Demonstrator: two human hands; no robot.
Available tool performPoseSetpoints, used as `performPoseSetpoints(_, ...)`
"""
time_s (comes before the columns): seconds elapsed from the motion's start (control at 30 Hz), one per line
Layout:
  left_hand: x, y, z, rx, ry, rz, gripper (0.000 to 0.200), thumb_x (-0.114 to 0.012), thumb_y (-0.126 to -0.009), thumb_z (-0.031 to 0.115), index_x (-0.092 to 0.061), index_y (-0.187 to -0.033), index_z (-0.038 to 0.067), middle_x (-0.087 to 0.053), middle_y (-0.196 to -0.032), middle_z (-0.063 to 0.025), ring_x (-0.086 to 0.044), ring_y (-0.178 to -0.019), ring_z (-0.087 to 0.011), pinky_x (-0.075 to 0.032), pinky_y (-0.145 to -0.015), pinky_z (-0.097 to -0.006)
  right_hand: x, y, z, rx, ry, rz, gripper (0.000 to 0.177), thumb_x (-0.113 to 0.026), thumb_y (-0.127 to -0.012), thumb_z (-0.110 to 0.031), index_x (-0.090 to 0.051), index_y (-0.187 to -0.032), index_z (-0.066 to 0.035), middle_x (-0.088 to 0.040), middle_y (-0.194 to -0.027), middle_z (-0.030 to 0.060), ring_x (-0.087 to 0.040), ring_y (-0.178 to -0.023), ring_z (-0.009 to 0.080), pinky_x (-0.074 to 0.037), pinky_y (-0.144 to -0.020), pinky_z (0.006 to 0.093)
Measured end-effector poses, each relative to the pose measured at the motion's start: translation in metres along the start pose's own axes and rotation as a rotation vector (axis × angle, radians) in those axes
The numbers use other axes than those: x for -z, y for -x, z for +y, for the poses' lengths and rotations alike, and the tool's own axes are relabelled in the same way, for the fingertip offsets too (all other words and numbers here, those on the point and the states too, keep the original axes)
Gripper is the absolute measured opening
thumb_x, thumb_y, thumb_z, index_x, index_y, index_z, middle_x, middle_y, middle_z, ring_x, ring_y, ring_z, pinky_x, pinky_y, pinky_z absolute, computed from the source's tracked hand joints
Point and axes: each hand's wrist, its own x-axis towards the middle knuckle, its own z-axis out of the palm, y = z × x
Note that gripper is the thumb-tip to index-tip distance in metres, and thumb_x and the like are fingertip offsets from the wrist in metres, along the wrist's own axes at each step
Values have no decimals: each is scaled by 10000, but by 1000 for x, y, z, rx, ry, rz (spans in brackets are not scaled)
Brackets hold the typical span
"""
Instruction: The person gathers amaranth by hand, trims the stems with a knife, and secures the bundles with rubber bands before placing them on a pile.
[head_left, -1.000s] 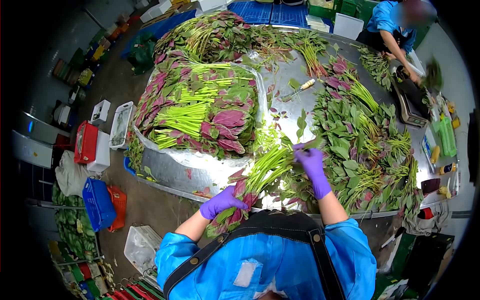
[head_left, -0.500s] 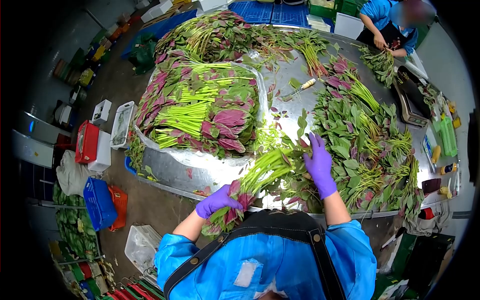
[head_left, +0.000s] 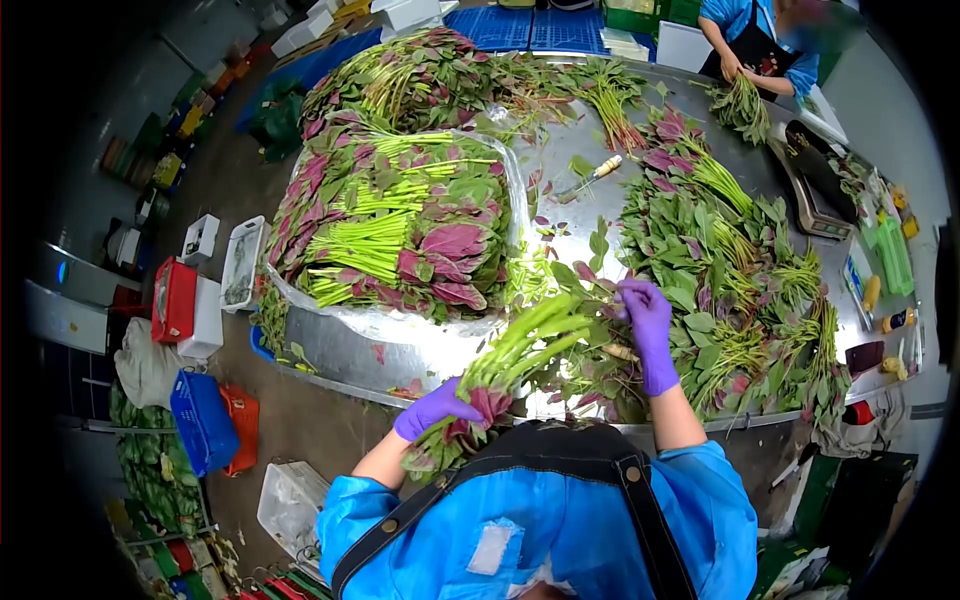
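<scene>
My left hand (head_left: 438, 408), in a purple glove, is closed around the leafy end of a bunch of amaranth (head_left: 530, 340). Its pale green stems point up and to the right, over the table's front edge. My right hand (head_left: 648, 325), gloved alike, has its fingers pinched at a leafy amaranth stem (head_left: 583, 277) just right of the bunch; the fingertips partly hide the grip. Loose leaves and stems lie beneath both hands. Close below my right fingers a tan, handle-like object (head_left: 620, 352) shows among the leaves.
A plastic-lined pile of bundled amaranth (head_left: 455, 245) stands at left on the metal table (head_left: 350, 350). Loose amaranth (head_left: 720, 280) covers the right side. A wooden-handled knife (head_left: 597, 175) lies mid-table. Beyond a scale (head_left: 822, 215), another person's hands (head_left: 735, 70) hold greens.
My right hand's fingers have closed from a spread pose, and a leafy stem now shows at them. The bunch in my left hand has tilted slightly. The other person's greens have shifted left.
</scene>
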Motion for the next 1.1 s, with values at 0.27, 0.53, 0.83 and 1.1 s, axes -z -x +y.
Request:
performPoseSetpoints(0.27,-14,-9,18,-149,277,-55,851,-662,-556,44,-308,-1329,1,-453,-1266,-128,-440,-1166,-226,-299,-1018,-318,-56,71,14,-254,3,-746,278,-609,-816,-127,-580,-1058,6,-609,-1021,99,-578,-907,140,-470,-799,287)
performPoseSetpoints(0.53,-15,-9,13,-52,361,-152,782,-684,-550,90,-385,-1267,5,-529,-1075,-100,-567,-832,-171,-443,-757,-265,-43,51,21,-305,-226,-613,192,-571,-809,-90,-577,-962,27,-634,-801,106,-613,-671,159,-496,-632,250)
performPoseSetpoints(0.83,-3,-11,21,-170,-2,-57,661,-672,-607,3,-456,-1230,38,-547,-1100,-81,-539,-929,-146,-414,-848,-275,10,10,37,180,102,194,570,-670,-752,-166,-415,-1233,1,-497,-1163,156,-502,-1057,253,-458,-831,350)
performPoseSetpoints(1.1,-20,-20,30,33,-427,-20,595,-710,-620,31,-509,-1180,12,-597,-1051,-52,-530,-952,-129,-400,-872,-271,-71,44,17,953,889,-505,414,-593,-812,-302,-535,-1160,-86,-567,-1135,119,-480,-1124,253,-241,-1036,465)
